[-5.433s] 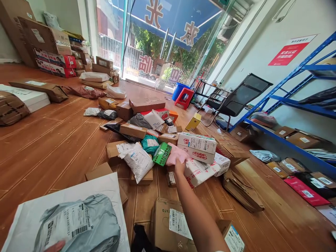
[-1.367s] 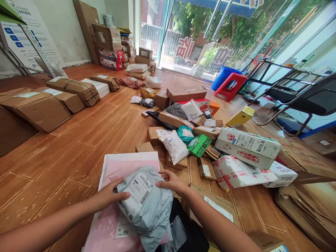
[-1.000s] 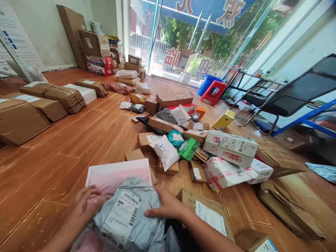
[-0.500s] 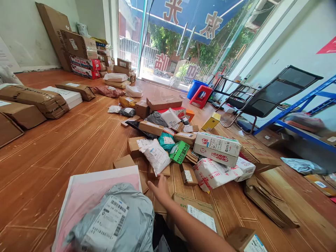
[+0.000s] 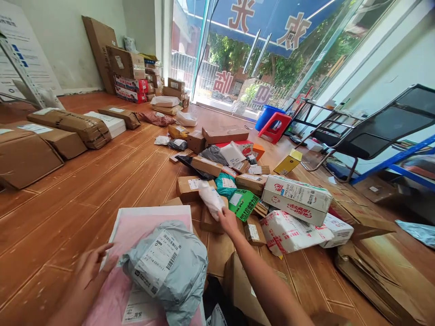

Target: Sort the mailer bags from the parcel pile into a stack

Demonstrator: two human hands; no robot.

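My right hand (image 5: 228,220) reaches forward into the parcel pile and grips the near end of a white plastic mailer (image 5: 210,197), which is lifted and blurred. My left hand (image 5: 91,267) rests with fingers spread on a flat pink mailer (image 5: 136,253) at the lower left. A grey plastic bag (image 5: 170,267) with a barcode label lies on top of the pink mailer, just right of that hand. A green packet (image 5: 244,204) and a teal packet (image 5: 225,183) sit right beside the white mailer.
Cardboard boxes and bags litter the wooden floor ahead, with a big white printed carton (image 5: 296,199) on the right. Large brown boxes (image 5: 41,140) line the left. A black chair (image 5: 374,127), blue shelving (image 5: 401,163), a red stool (image 5: 274,127) and glass doors stand beyond.
My right hand left the grey bag, reached forward and took hold of the white mailer, lifting it. My left hand came back into view on the pink mailer. The view swung left.
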